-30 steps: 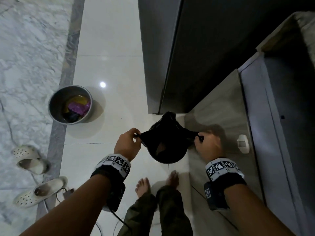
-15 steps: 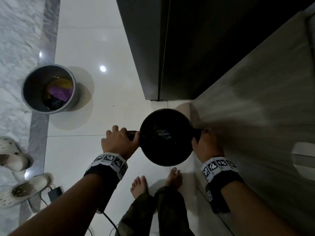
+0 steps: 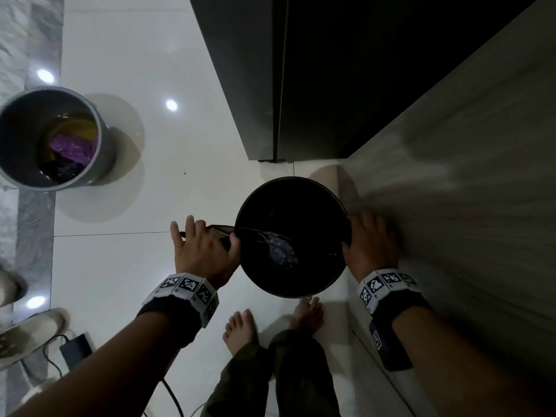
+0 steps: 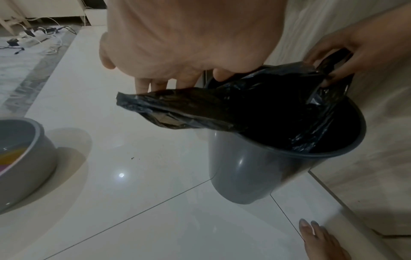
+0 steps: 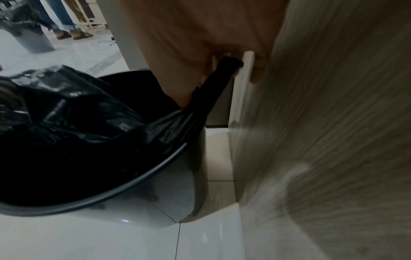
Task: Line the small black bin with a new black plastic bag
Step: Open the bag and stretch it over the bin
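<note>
The small black bin (image 3: pixel 304 292) stands on the white floor tiles by a wood-grain panel. The black plastic bag (image 3: pixel 278 249) hangs inside it, crumpled, with its mouth stretched across the rim. My left hand (image 3: pixel 207 233) pinches the bag's left handle flap (image 4: pixel 160 105) just outside the bin's left side. My right hand (image 3: pixel 358 230) grips the right handle (image 5: pixel 224 70) at the rim's right side, close to the panel. In the left wrist view the bin wall (image 4: pixel 244 167) is grey and the bag (image 4: pixel 266 109) bulges above the rim. Most of the bag's bottom is hidden in the dark.
A larger grey bin (image 3: pixel 102 152) with purple and yellow waste stands at the left. A dark cabinet (image 3: pixel 301 70) rises behind the small bin and the wood-grain panel (image 3: pixel 466 176) hems in the right. My bare feet (image 3: pixel 240 329), pale sandals (image 3: pixel 27 335) and a charger (image 3: pixel 75 350) are nearby.
The bag hung stretched between both hands above the bin; now it sits down inside it. Both hands dropped to the rim's sides, and the view moved closer.
</note>
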The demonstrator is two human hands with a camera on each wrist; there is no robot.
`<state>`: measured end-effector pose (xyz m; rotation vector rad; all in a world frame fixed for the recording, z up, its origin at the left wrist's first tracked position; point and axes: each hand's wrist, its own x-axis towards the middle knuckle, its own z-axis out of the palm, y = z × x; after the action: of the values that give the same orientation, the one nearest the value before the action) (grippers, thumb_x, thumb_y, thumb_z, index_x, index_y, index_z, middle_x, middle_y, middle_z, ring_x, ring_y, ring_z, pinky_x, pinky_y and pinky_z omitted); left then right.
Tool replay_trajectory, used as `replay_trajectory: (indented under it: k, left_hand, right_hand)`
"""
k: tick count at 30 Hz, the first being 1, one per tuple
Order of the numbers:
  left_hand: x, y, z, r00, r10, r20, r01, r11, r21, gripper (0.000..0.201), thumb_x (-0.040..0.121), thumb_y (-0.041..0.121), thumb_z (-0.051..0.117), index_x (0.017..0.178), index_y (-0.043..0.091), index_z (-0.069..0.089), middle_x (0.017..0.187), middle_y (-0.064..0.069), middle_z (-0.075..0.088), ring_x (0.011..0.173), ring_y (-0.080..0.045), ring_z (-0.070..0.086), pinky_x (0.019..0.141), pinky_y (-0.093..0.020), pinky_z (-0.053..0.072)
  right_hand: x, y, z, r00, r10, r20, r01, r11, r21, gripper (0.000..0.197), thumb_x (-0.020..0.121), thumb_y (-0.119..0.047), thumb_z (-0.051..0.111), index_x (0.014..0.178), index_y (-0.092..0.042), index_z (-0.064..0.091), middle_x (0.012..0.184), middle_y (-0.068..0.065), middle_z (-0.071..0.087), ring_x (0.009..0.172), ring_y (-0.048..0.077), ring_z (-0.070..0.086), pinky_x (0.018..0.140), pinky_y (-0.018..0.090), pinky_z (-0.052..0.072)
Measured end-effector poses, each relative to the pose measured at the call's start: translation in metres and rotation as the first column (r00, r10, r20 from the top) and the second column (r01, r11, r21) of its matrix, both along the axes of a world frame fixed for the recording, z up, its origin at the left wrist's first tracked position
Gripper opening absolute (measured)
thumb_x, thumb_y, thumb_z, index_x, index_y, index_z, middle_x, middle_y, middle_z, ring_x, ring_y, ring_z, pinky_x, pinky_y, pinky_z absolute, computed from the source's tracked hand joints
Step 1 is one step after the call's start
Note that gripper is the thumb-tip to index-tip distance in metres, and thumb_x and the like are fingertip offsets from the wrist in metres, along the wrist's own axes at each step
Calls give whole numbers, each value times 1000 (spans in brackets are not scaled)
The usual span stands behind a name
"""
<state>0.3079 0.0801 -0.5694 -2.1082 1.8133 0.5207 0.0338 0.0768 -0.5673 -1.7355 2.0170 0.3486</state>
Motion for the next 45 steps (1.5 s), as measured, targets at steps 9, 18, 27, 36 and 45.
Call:
replay_trajectory:
  k: [9,18,27,36,45]
  left_hand:
    - [4,-2,-30,964,-26,-266,27,1000,3,52,87,40,23,104,9,61,107,-10,62,124,-31,48,113,-47,16]
    - [6,2,-30,867,95,-490,-104,995,8,31,86,30,41,107,9,51,101,-13,53,89,-34,52,80,-47,44]
    - [9,-15,-7,829,212,-518,-252,968,-6,9,86,20,57,90,25,63,83,2,54,77,-25,58,62,-34,42]
    - [18,-44,3,982,-86,-171,76,995,-64,45,86,7,51,119,34,65,94,-12,51,72,-28,42,70,-34,28]
    - [8,-62,-6,993,5,-118,-16,995,-94,52,77,39,41,122,23,62,90,-19,52,80,-39,55,70,-38,33]
  right_hand:
    - [-13,-9,-15,992,95,79,-88,992,-86,10,83,-13,61,87,-12,70,116,6,58,107,30,48,82,37,41]
    - [-13,-4,-23,980,201,-6,-201,978,-57,18,70,-25,76,85,-18,69,115,9,53,104,33,44,80,44,41]
    - [-22,-16,-4,929,-68,365,160,960,-228,8,83,-3,58,84,-11,60,94,12,63,83,30,59,71,35,46]
    - [-29,-35,-5,960,-5,281,87,956,-280,27,75,12,57,88,-5,75,106,18,66,96,39,62,88,42,50]
    - [-13,-58,0,993,-75,93,82,993,-81,56,84,-48,53,135,-25,44,125,10,53,116,31,47,99,45,38]
